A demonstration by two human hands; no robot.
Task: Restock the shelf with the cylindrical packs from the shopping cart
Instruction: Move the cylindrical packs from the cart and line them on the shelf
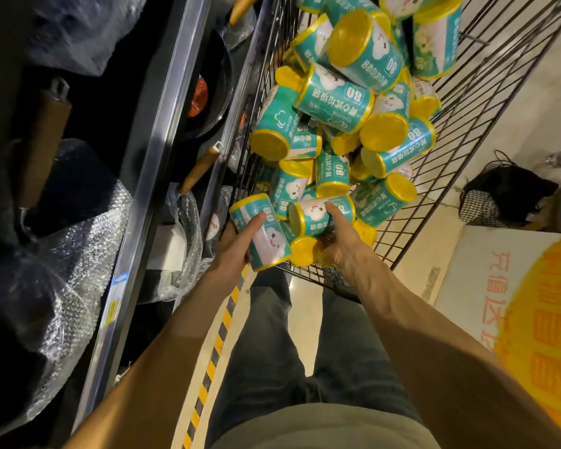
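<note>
Gripping one cylindrical pack (261, 233) in left hand (237, 246), right hand (340, 236) grasping another pack (318, 213) at cart (467, 102) centre-frame; next, carrying both to shelf (162, 131) at left.

I read "80" in a white box on the teal labels of the cylindrical packs (336, 98), upside down to me. Chinese characters run beside it; I cannot make them out reliably. Large orange characters on the floor sign (512, 299) are blurred, unreadable.
</note>
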